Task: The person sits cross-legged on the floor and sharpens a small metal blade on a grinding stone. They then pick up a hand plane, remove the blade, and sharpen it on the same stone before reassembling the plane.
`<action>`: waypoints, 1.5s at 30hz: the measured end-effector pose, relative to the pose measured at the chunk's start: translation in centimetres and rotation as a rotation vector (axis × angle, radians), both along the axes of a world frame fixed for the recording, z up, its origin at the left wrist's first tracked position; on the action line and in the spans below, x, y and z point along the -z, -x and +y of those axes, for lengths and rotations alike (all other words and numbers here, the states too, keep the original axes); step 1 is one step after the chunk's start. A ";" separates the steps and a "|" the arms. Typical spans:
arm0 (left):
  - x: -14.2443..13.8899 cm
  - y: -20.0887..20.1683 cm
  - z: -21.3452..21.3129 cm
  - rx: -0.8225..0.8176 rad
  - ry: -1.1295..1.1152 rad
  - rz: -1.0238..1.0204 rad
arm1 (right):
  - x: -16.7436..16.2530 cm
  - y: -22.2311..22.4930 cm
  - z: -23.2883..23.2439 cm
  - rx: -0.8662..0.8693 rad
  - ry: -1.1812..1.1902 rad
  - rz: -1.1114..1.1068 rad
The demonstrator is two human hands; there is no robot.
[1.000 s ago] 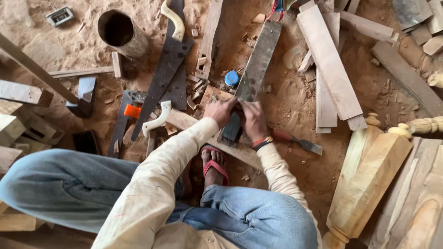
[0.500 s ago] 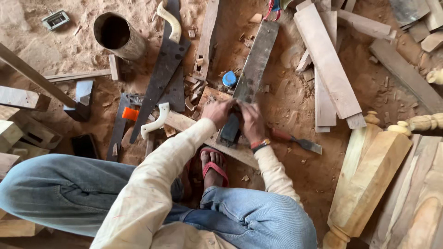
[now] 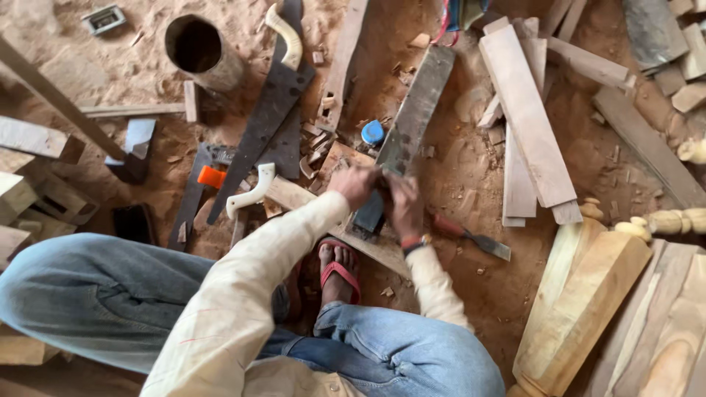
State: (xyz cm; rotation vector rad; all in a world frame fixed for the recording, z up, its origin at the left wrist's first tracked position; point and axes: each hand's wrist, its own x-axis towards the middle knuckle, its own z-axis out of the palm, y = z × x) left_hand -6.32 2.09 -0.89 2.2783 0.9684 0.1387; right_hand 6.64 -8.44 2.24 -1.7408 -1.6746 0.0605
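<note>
Both hands meet near the centre of the view, over a dark sharpening block that lies on a pale wooden board on the sawdust-covered floor. The left hand has its fingers curled down onto the block's far end, and the right hand, with a banded wrist, has its fingers closed just beside it at 3 o'clock; a small tool may be pinched between them, but it is hidden and cannot be told. A foot in a red sandal presses the board at 6 o'clock of the hands. A long grey plank runs off from the block toward 1 o'clock, with a blue cap beside it. A red-handled chisel lies at 4 o'clock of the right hand, near but apart. At 10 o'clock lie two dark handsaws, one with a white handle, and farther off an open cylinder. Stacked boards lie at 2 o'clock, and a turned wooden post at 4 o'clock.
</note>
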 end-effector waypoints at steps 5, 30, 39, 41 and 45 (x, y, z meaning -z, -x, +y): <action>2.0 6.4 -6.0 0.058 0.038 -0.013 | 1.7 5.2 -6.6 0.000 0.030 0.043; 0.2 0.2 0.1 0.039 0.079 0.023 | 0.4 0.7 -1.5 0.108 0.160 0.058; 2.6 2.4 -1.7 0.159 -0.003 0.158 | 0.7 1.7 -3.0 -0.002 0.109 -0.018; 1.8 -0.4 1.1 0.079 -0.005 0.140 | 0.8 0.0 -0.9 0.024 0.074 -0.019; 0.3 0.2 0.7 0.039 0.020 0.070 | 2.2 2.3 -5.5 0.162 0.266 0.421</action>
